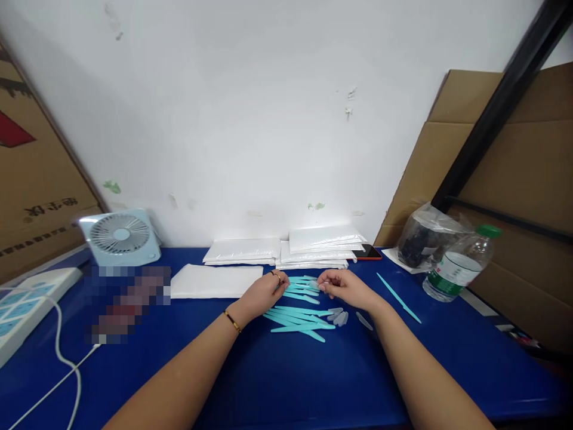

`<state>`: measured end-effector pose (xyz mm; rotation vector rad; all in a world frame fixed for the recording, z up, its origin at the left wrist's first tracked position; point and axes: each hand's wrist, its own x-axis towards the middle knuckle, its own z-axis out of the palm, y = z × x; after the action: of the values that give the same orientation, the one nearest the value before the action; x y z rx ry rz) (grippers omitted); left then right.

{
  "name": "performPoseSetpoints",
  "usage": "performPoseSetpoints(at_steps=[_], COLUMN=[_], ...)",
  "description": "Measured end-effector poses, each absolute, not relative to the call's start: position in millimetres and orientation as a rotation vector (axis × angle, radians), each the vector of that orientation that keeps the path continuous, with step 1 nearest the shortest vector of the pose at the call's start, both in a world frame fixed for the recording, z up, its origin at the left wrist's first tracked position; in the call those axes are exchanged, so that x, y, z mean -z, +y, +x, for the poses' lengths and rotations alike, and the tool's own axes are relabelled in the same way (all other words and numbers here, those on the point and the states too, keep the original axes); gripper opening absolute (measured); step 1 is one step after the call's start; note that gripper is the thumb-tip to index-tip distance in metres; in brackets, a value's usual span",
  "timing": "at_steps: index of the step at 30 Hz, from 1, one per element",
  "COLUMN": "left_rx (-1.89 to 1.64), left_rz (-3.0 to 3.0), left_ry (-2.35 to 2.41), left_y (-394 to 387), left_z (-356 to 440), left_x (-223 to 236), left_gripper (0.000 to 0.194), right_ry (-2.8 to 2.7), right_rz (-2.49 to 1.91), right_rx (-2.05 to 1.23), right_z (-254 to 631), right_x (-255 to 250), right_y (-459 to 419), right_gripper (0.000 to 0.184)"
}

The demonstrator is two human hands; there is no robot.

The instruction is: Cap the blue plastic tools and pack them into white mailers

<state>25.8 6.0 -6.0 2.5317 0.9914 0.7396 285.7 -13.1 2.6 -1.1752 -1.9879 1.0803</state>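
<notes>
Forearms (183, 364) astride roomy blue tabletop (290, 382) and front edge (313, 421), hands (263, 292) at teal strips (299, 310), grip unclear.

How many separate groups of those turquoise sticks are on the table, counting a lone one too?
3: a row between the left hand and right hand, an overlapping pile nearer the person, and, farther right, a lone stick. The hands may hide more.
</notes>
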Motion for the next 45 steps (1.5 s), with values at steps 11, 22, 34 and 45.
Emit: performPoseSetpoints(at_steps=[11,22,34,45], left_rx=[-0.666,-0.564,-0.627,-0.562], left_rz=[2.487,2.592,2.52,2.539], left_ry=[0.995,1.114,1.092,1.041], left_y=[4,-2,-2,-3], left_z=[31,44,41,39], left_x=[5,4,0,0], left_gripper=[0.021,0.02,0.02,0.022], right_ry=[-2.073,-2.094,-2.065,-2.218], right_rz=[-1.233,-1.327,-1.355,-1.467], right_rx=[-0.867,-0.8,-0.892,-0.916], right_z=[277,275,274,326], right_x=[-6,-13,-5,-31], right_y=[-18,-20,-18,-29], right_gripper=[0.024,0.024,0.029,0.016])
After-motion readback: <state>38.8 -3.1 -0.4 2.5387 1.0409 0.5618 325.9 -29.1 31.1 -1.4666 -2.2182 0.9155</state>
